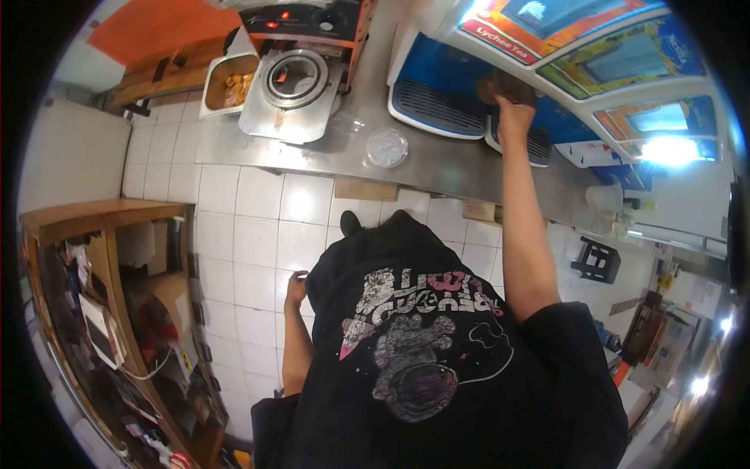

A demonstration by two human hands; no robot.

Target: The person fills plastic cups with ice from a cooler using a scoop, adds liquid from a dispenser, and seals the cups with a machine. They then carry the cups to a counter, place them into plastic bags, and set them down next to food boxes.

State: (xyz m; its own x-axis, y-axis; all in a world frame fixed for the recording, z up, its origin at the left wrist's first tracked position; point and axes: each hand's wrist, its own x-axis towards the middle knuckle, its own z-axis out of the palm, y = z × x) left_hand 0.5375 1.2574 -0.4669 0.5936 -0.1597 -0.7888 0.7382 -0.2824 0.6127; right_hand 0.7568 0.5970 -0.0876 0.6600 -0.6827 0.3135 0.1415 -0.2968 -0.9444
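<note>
My right hand [516, 119] reaches out to the drink dispenser [500, 35], which has a "Lychee Tea" label. Its fingers are closed on a brownish cup [492, 86] under the dispenser's front, above the smaller drip tray [539, 148]; the shadow there hides part of the cup. My left hand [296, 288] hangs beside my black shirt, holding nothing, with its fingers loosely apart. To the left of the dispenser, a round clear plastic lid or cup [387, 148] rests on the steel counter [461, 168].
A cup-sealing machine [297, 78] with a round metal ring stands on the counter's left, beside a metal pan [229, 86] of yellowish pieces. A wooden shelf [113, 211] is at left. A black crate-like object [595, 260] sits on the tiled floor at right.
</note>
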